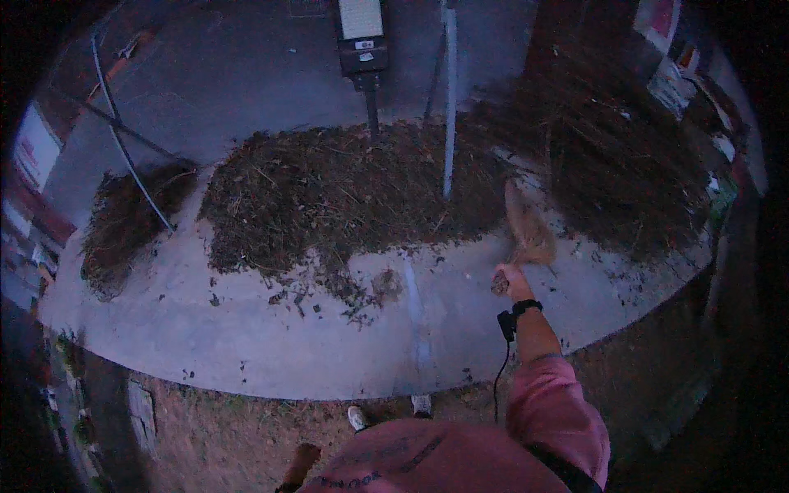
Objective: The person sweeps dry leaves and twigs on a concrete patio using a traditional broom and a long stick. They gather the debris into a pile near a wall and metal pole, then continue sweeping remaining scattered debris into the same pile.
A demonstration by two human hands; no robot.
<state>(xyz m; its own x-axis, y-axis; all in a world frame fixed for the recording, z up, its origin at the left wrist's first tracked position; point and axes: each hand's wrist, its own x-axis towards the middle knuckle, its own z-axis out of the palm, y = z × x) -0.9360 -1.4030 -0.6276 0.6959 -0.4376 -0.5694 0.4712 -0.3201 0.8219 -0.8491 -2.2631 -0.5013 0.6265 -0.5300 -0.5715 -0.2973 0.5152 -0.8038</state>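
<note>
My right hand (510,280) reaches forward over the pale paved strip and grips what looks like a tan grass broom (531,237). Its blurred bristles spread forward beside a large heap of dry leaves and twigs (345,191). A dark band with a small cabled device sits on my right wrist. My left hand (305,459) hangs low by my body at the bottom, away from the heap; its fingers are too dark to make out.
Another brush heap (616,160) lies at the right, a smaller one (129,228) at the left. A grey pole (450,105) and a post-mounted fixture (363,52) rise by the middle heap. A thin pole (123,145) stands left. Leaf scraps dot the pavement edge (246,370).
</note>
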